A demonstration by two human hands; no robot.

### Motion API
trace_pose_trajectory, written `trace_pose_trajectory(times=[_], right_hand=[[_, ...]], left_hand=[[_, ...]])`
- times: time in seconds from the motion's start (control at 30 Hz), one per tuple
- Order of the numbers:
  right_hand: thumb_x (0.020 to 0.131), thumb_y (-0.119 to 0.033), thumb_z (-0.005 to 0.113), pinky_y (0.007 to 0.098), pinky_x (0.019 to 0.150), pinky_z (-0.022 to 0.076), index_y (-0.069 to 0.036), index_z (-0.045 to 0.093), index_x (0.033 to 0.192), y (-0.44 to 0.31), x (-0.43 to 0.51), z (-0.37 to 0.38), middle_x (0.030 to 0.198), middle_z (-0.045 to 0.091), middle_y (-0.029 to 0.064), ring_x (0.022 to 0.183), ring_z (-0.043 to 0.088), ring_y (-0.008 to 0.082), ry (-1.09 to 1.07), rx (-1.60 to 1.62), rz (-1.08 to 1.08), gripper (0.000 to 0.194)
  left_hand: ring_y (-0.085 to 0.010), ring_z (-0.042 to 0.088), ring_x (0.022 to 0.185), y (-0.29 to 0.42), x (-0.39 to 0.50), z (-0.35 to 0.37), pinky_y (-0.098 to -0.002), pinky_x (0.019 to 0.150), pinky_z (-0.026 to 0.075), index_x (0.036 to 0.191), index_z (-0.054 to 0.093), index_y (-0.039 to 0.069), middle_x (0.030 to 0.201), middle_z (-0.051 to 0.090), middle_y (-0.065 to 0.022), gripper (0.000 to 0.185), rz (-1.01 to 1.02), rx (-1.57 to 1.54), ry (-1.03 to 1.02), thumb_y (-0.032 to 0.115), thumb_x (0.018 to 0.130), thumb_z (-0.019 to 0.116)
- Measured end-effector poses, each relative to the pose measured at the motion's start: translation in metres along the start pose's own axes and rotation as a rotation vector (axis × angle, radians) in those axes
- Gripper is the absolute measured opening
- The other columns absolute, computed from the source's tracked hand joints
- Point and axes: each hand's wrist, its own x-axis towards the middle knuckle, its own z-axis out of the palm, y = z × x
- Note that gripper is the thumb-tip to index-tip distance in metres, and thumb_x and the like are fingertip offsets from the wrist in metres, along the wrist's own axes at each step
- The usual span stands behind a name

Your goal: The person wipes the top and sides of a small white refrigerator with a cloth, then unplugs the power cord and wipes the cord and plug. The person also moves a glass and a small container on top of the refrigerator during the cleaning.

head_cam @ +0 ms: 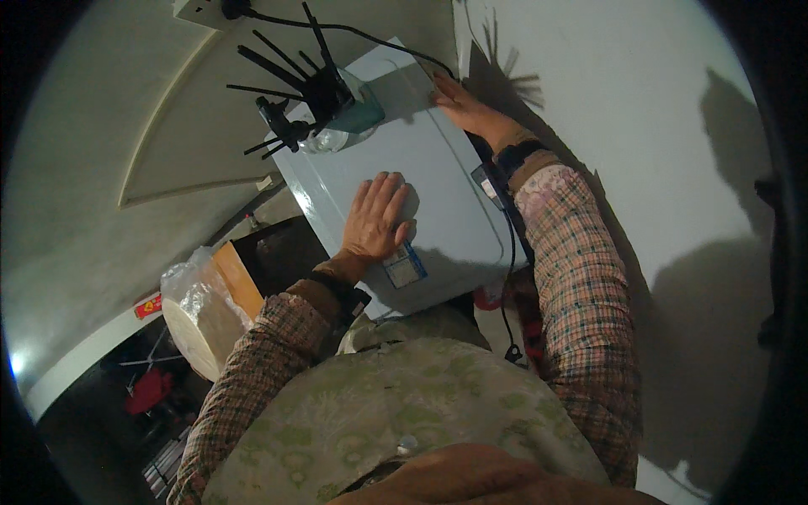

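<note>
In front of me is a white appliance top (435,189) with a glossy surface. My left hand (372,221) lies palm down on it with the fingers spread, holding nothing. A blue and white label (405,265) sticks to the surface just below that hand. My right hand (470,113) rests at the far right edge of the top, fingers extended against the rim, with nothing visible in it. On the far left part stand a black router (328,95) with several antennas, a teal container (361,110) and a clear plastic item (325,141).
A black cable (360,30) runs from a wall socket (201,11) behind the appliance. A small adapter (487,183) with a cord hangs along its right side, near the white wall (631,158). At left stands a round, plastic-wrapped object (199,322) beside an orange-brown panel (238,278).
</note>
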Motion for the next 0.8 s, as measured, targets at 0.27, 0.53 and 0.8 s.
trace_pose_trajectory(times=[0.27, 0.53, 0.8], right_hand=[[0.099, -0.045, 0.041, 0.0341, 0.119, 0.0143, -0.012, 0.023, 0.154, -0.03, -0.011, -0.01, 0.159, 0.019, 0.0083, 0.147, 0.017, 0.024, -0.14, 0.505, 0.151, 0.066], [0.1, -0.053, 0.035, 0.0348, 0.118, 0.0168, -0.006, 0.03, 0.151, -0.062, -0.12, -0.002, 0.157, 0.028, 0.0139, 0.146, 0.023, 0.0278, 0.078, 0.039, 0.468, 0.069], [0.098, -0.054, 0.04, 0.0361, 0.114, 0.0246, -0.006, 0.032, 0.15, -0.069, -0.094, -0.02, 0.155, 0.033, 0.0149, 0.143, 0.029, 0.0273, 0.005, 0.086, 0.659, 0.071]], left_hand=[[-0.0375, 0.031, 0.14, 0.003, -0.003, -0.001, -0.0527, 0.116, 0.021, 0.141, 0.039, 0.009, 0.148, 0.035, -0.0176, 0.067, -0.005, -0.001, -0.012, 0.025, 0.081, 0.066], [-0.0358, 0.029, 0.142, 0.001, -0.003, 0.001, -0.0513, 0.117, 0.02, 0.14, 0.04, 0.009, 0.15, 0.034, -0.017, 0.067, 0.017, 0.014, 0.006, 0.025, 0.081, 0.065], [-0.0368, 0.029, 0.142, 0.0, -0.002, 0.003, -0.0527, 0.117, 0.02, 0.143, 0.037, 0.009, 0.15, 0.034, -0.0178, 0.073, 0.02, 0.017, 0.015, 0.024, 0.078, 0.068]])
